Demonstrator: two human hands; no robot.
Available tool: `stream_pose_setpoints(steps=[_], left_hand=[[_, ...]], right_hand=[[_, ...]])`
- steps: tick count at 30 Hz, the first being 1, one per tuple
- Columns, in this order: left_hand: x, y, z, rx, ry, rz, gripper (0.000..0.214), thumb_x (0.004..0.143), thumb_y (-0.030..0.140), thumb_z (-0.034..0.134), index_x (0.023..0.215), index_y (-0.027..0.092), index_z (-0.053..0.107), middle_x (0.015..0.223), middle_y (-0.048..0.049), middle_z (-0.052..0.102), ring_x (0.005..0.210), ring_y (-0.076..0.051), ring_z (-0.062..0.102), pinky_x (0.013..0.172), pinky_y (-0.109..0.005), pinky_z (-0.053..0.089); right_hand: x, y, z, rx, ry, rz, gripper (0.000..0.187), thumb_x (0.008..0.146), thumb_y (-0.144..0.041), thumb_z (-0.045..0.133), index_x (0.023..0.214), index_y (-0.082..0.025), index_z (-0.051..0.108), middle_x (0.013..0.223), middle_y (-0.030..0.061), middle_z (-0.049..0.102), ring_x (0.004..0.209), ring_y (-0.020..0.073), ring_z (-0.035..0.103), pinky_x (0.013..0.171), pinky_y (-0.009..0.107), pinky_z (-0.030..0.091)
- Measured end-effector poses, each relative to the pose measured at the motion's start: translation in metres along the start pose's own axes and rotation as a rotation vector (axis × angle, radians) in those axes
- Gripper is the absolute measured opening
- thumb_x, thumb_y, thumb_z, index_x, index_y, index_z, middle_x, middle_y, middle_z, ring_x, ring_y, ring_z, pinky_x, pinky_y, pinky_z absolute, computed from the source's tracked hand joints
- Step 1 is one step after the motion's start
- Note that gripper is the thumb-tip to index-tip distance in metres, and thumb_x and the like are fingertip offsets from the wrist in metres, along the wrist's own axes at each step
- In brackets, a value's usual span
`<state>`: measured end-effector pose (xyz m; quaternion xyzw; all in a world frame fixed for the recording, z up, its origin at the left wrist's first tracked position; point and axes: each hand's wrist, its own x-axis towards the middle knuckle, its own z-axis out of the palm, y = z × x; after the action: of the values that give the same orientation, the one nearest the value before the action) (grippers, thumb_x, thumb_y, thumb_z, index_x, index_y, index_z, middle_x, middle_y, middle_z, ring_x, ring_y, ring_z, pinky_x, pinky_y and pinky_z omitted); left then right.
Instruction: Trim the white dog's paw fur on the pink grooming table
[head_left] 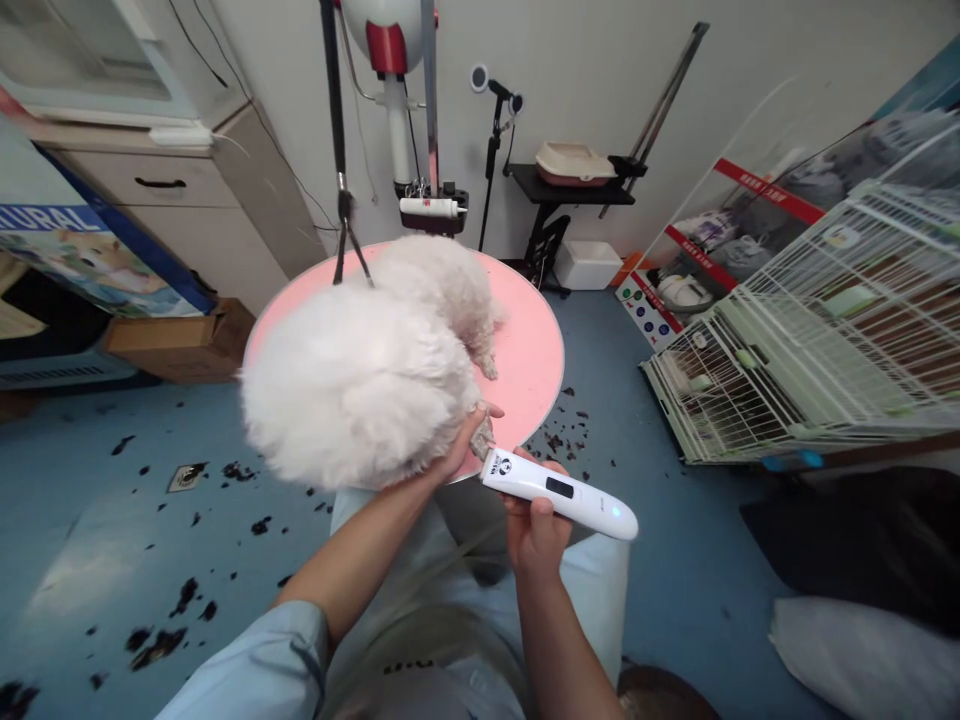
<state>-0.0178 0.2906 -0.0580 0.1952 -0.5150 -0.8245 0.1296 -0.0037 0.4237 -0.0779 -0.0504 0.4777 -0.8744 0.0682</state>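
Note:
A fluffy white dog (375, 360) stands on a round pink grooming table (529, 345), its rear toward me. My left hand (461, 445) is closed around the dog's hind paw at the table's near edge. My right hand (536, 525) grips a white electric clipper (559, 490), whose blade end touches the held paw. A leash loop (349, 240) hangs from the grooming arm above the dog's front end.
A white wire cage (825, 320) stands at the right. Dark fur clippings (161, 640) litter the blue floor. A cabinet (180, 200) and a cardboard box (176, 340) sit at the left; a black stand with a tray (574, 170) is behind the table.

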Motion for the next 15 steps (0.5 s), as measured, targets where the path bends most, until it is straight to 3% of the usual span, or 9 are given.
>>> stream_pose_setpoints(steps=[7,15], left_hand=[[0.001,0.018,0.001,0.269,0.004,0.147,0.042,0.083,0.056,0.053,0.086,0.017,0.069,0.070,-0.0012,0.054,0.065,-0.013,0.052,0.062,-0.024,0.041],[-0.001,0.011,0.007,0.205,0.039,0.100,0.044,0.080,0.059,0.052,0.082,0.018,0.067,0.070,-0.0001,0.051,0.064,-0.012,0.050,0.061,-0.024,0.042]], right_hand=[[0.000,-0.003,0.004,-0.005,0.005,-0.129,0.051,0.072,-0.054,0.073,0.105,-0.025,0.048,0.110,0.0088,0.070,0.050,0.0099,0.056,0.055,0.030,0.052],[0.002,0.005,0.004,-0.038,-0.028,-0.162,0.052,0.073,-0.054,0.072,0.108,-0.026,0.045,0.113,0.0097,0.068,0.053,0.0113,0.058,0.055,0.030,0.052]])
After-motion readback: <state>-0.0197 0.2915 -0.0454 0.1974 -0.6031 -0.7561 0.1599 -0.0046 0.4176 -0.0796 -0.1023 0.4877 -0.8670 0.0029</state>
